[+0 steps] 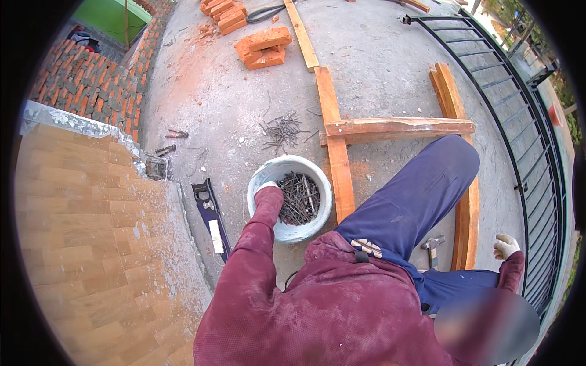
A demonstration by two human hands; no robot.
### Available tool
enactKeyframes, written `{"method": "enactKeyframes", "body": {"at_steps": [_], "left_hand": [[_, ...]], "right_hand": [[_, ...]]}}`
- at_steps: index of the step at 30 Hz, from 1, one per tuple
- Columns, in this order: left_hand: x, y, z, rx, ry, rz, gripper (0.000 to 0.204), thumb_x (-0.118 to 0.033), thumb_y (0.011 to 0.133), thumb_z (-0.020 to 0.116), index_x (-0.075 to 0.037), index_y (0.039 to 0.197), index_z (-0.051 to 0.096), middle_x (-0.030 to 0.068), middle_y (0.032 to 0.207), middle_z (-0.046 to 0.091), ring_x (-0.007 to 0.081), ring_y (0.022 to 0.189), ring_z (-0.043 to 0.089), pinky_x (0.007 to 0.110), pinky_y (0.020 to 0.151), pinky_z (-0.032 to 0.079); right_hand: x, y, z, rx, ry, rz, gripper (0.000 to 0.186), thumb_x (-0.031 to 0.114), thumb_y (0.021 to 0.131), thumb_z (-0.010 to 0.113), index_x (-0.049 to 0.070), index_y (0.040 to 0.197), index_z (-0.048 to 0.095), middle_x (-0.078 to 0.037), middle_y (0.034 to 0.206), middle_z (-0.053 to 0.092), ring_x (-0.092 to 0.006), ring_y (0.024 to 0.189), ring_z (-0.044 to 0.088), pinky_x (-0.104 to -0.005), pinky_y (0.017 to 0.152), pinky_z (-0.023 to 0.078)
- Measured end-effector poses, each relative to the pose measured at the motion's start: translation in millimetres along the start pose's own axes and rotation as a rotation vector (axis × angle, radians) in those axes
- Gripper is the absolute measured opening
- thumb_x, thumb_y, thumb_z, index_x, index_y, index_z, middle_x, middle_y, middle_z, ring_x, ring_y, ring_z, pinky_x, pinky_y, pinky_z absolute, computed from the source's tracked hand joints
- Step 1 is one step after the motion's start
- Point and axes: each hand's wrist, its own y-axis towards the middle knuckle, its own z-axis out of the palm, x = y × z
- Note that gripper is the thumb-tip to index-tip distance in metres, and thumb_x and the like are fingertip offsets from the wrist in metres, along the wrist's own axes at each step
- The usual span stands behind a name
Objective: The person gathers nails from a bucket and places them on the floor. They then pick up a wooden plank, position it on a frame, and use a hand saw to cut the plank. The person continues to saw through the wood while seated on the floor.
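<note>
A white bucket (pixel 323 210) stands on the concrete, its lower part filled with dark nails (pixel 299 201). My left hand (pixel 266 185), in a white glove, is at the bucket's left rim; the sleeve hides most of it, so its fingers do not show. Off to the right, beyond my bent leg, my gloved right hand (pixel 506 246) hangs in the air with loosely parted fingers and nothing visible in it. A hammer (pixel 433 243) lies on the floor between my legs, nearer to that hand.
Wooden beams (pixel 342 177) form a frame around my leg, with a crosspiece (pixel 400 128). Left of the bucket lie a handsaw (pixel 212 216) and pliers (pixel 177 133). Loose nails (pixel 282 131) and bricks (pixel 264 47) lie farther off. A black metal railing (pixel 525 122) runs along the right.
</note>
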Motion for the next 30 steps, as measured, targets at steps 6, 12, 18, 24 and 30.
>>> {"method": "enactKeyframes", "body": {"at_steps": [6,12,18,24,30], "left_hand": [[24,44,41,-0.152,0.005,-0.005,0.035,-0.023,0.094,0.059,-0.009,0.125,0.069,0.0169,0.136,0.062,0.0352,0.129,0.056,0.043,0.107,0.046],[6,45,16,-0.048,-0.011,-0.067,0.043,-0.021,0.092,0.063,-0.013,0.134,0.064,0.0139,0.144,0.056,0.0345,0.138,0.048,0.042,0.112,0.040],[43,29,-13,0.022,-0.393,0.268,0.030,-0.032,0.090,0.068,-0.007,0.106,0.073,0.0081,0.084,0.072,0.0177,0.068,0.066,0.033,0.067,0.054],[53,-8,-49,0.046,-1.059,0.351,0.014,-0.022,0.090,0.069,-0.011,0.099,0.071,-0.0009,0.068,0.059,0.0061,0.051,0.049,0.023,0.047,0.040],[54,9,-88,0.216,-1.300,0.355,0.014,-0.022,0.090,0.070,-0.009,0.096,0.070,-0.0001,0.066,0.058,0.0068,0.046,0.045,0.023,0.042,0.034]], "right_hand": [[8,-3,7,-0.022,0.055,-0.051,0.053,0.010,0.082,0.060,0.003,0.134,0.059,-0.008,0.089,0.070,-0.0178,0.064,0.066,-0.0326,0.059,0.056],[-3,11,-4,-0.017,0.063,-0.131,0.052,0.013,0.082,0.062,0.004,0.134,0.059,-0.008,0.089,0.069,-0.0175,0.066,0.066,-0.0327,0.058,0.055],[-13,12,-20,0.045,0.067,-0.157,0.055,0.021,0.087,0.060,0.009,0.141,0.054,-0.003,0.094,0.065,-0.0126,0.069,0.061,-0.0299,0.062,0.051],[-14,6,-15,0.033,0.005,-0.047,0.056,0.014,0.084,0.061,0.010,0.140,0.055,-0.003,0.095,0.067,-0.0134,0.066,0.063,-0.0309,0.060,0.053],[10,3,-3,0.029,-0.043,-0.024,0.054,0.014,0.085,0.060,0.007,0.138,0.056,-0.006,0.093,0.068,-0.0156,0.066,0.064,-0.0317,0.061,0.053]]}}
